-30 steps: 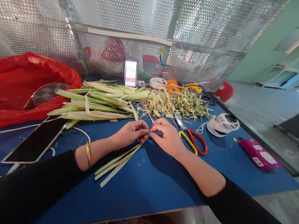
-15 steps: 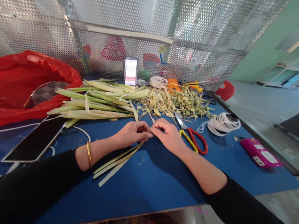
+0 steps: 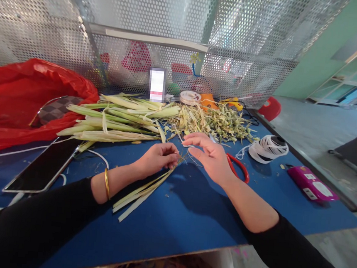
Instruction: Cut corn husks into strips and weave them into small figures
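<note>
My left hand (image 3: 160,160) is closed in a pinch on the frayed end of a small bundle of corn husk strips (image 3: 148,192). The strips fan out toward the table's front edge. To the right, my right hand (image 3: 209,155) is raised with thumb and fingers apart, and I see nothing gripped in it. A thin white thread (image 3: 194,162) loops between the bundle's tip and this hand; where it ends is hidden. Under the right wrist lie scissors with a red handle (image 3: 241,166), partly covered by the hand.
Behind my hands lie long corn husks (image 3: 120,122) and a heap of dry scraps (image 3: 210,122). A spool of white thread (image 3: 267,149) and a magenta pack (image 3: 312,183) are at right. At left are a dark tablet-like device (image 3: 42,166), white cables and a red bag (image 3: 27,104).
My right hand has opened and moved right, away from the bundle's tip, now covering much of the scissors. The left hand keeps its pinch in nearly the same spot.
</note>
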The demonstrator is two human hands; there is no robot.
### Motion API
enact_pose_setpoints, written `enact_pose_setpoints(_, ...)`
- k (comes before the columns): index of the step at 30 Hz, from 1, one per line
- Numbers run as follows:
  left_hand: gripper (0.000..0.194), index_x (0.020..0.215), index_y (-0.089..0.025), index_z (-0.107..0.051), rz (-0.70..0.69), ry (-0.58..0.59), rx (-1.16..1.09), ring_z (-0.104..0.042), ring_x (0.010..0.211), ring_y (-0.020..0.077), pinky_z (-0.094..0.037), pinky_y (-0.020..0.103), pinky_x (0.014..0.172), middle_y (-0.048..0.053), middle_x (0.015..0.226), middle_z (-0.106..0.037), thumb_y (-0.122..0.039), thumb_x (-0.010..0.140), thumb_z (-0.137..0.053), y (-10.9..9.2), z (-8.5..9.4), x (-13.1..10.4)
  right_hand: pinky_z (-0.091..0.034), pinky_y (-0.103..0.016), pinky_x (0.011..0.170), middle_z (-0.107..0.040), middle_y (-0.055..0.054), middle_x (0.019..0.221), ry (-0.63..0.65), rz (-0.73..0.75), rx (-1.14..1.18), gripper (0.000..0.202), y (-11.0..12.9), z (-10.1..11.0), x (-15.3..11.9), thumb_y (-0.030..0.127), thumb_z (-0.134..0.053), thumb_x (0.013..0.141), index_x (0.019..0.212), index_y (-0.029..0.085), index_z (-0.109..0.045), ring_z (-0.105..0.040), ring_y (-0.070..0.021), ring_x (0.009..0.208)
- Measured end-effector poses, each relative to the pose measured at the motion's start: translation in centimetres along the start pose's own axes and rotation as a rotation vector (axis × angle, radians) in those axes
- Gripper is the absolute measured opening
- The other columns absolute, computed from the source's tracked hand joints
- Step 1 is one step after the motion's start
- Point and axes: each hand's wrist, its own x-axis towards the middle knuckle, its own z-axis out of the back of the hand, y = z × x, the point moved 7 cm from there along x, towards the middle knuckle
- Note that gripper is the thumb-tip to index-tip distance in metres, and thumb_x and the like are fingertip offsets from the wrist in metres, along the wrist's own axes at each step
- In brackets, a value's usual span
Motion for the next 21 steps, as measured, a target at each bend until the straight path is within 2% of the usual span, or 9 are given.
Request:
enact_pose_setpoints(3, 0.02, 0.077, -0.016, -0.053, 0.026, -0.003, -0.009, -0.05, 0.053, 0.0069, -0.037, 0.02, 0.054, -0.003, 0.062, -0.06, -0.034, 0.078, -0.062, -0.2, 0.2, -0.1, -0.044, -0.039, 0.093, -0.063, -0.006, 0.097, -0.018, 0.008, -0.246, 0.007, -0.8, -0.2, 0.0, 0.021, -0.063, 0.082, 0.085, 0.022, -0.069, -0.06, -0.0201, 0.098)
enact_pose_setpoints(6, 0.021, 0.078, -0.017, -0.054, 0.027, 0.007, -0.012, -0.051, 0.054, 0.0072, -0.037, 0.02, 0.053, -0.004, 0.063, -0.059, -0.036, 0.077, -0.063, -0.4, 0.2, -0.1, -0.045, -0.041, 0.091, -0.063, -0.009, 0.104, 0.077, 0.033, -0.418, 0.005, -1.4, -1.6, -0.1, 0.017, -0.067, 0.077, 0.082, 0.019, -0.068, -0.06, -0.0225, 0.1)
enact_pose_setpoints(8, 0.022, 0.077, -0.017, -0.054, 0.019, 0.011, -0.016, -0.051, 0.055, 0.0076, -0.037, 0.02, 0.053, -0.003, 0.063, -0.06, -0.037, 0.077, -0.064, -0.5, 0.1, -0.2, -0.045, -0.041, 0.09, -0.064, -0.01, 0.104, 0.096, 0.042, -0.478, 0.003, -1.5, -2.0, -0.2, 0.016, -0.066, 0.078, 0.077, 0.018, -0.067, -0.06, -0.0234, 0.1)
enact_pose_setpoints(12, 0.024, 0.077, -0.017, -0.054, 0.021, -0.005, -0.032, -0.051, 0.054, 0.0076, -0.037, 0.02, 0.052, -0.003, 0.063, -0.06, -0.039, 0.077, -0.064, -0.5, 0.1, -0.2, -0.047, -0.038, 0.086, -0.064, -0.008, 0.101, 0.059, 0.022, -0.431, 0.009, -1.3, -1.7, -0.3, 0.018, -0.063, 0.082, 0.074, 0.019, -0.065, -0.061, -0.0204, 0.095)
enact_pose_setpoints(21, 0.025, 0.075, -0.016, -0.053, 0.044, -0.001, -0.043, -0.052, 0.054, 0.0069, -0.038, 0.02, 0.053, -0.002, 0.064, -0.063, -0.039, 0.077, -0.065, -0.4, 0.2, -0.2, -0.047, -0.037, 0.082, -0.064, -0.006, 0.091, 0.003, 0.097, -0.438, 0.013, -0.3, -1.3, -0.3, 0.022, -0.057, 0.087, 0.079, 0.02, -0.068, -0.06, -0.0191, 0.089)
